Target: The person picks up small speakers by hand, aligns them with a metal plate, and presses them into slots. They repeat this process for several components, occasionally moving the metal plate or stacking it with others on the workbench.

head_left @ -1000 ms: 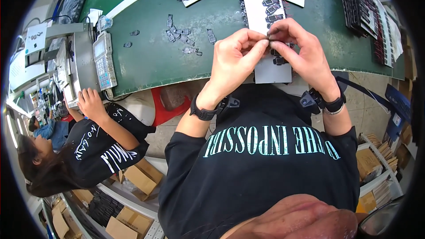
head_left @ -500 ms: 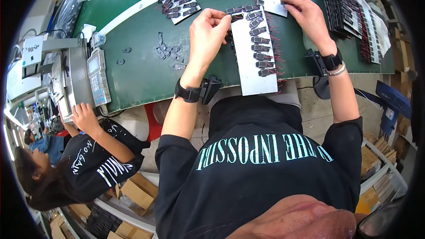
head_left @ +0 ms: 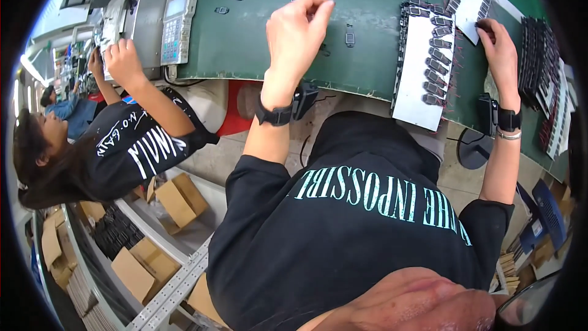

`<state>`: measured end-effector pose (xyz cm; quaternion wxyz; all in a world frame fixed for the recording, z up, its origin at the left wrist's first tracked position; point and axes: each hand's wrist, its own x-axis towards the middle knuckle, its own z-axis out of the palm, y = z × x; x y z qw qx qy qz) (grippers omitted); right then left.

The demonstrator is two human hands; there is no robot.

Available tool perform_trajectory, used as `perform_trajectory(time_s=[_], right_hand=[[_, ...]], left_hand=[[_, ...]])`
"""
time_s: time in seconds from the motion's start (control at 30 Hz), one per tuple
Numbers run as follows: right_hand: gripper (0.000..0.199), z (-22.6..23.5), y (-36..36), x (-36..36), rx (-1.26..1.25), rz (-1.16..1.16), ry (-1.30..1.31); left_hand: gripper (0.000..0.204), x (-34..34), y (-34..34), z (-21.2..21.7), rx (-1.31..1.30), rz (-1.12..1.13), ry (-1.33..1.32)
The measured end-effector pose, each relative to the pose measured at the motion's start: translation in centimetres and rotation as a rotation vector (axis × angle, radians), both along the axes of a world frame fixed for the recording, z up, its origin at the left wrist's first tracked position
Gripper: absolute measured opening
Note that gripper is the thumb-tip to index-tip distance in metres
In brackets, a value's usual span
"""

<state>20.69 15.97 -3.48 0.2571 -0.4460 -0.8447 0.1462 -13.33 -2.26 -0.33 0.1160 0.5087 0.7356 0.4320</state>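
Two bare hands are working over the green table (head_left: 245, 49). The left hand (head_left: 297, 27) is hovering above the bare green surface with fingers curled down and thumb and fingertips (head_left: 318, 7) pinched together; whether anything tiny is sitting in that pinch cannot be told. The right hand (head_left: 499, 46) is resting palm-down at the far right, fingers closed over a small dark part (head_left: 484, 24) at the edge of a white card (head_left: 473, 6). Compared with half a second ago, the left hand is sitting further left, off the long white card (head_left: 422, 61) it was pressing then, and the right hand is lying further right and lower. That long card, carrying two rows of small dark parts, is lying between the two hands, touching neither, its near end overhanging the table edge. One loose dark part (head_left: 350, 38) is lying on the table just right of the left hand. Stacked dark trays (head_left: 539, 61) are standing just beyond the right hand. At the left, another person's hand (head_left: 122, 61) is touching grey equipment beside a keypad unit (head_left: 176, 24)
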Motion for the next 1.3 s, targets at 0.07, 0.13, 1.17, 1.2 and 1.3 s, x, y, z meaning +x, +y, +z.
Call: perform_trajectory(time_s=[0.07,0.13,1.17,1.2,1.3], right_hand=[[0.019,0.2,0.1,0.1,-0.027,-0.017,-0.057],[0.019,-0.2,0.6,0.7,-0.039,-0.029,-0.085],[0.016,4.1,-10.4,-4.9,-0.763,0.092,0.771],[0.016,4.1,-10.4,-4.9,-0.764,0.089,0.773],[0.015,4.2,-10.6,-4.9,-0.683,0.094,0.716]], left_hand=[[0.023,0.2,-1.7,-0.6,-0.072,-0.007,0.140],[0.020,1.9,-2.5,-1.2,-0.096,-0.051,0.349],[0.024,10.4,2.3,-0.4,-0.113,-0.512,-0.912],[0.025,10.5,2.3,-0.5,-0.110,-0.511,-0.902],[0.026,10.7,2.3,-0.6,-0.105,-0.508,-0.884]])
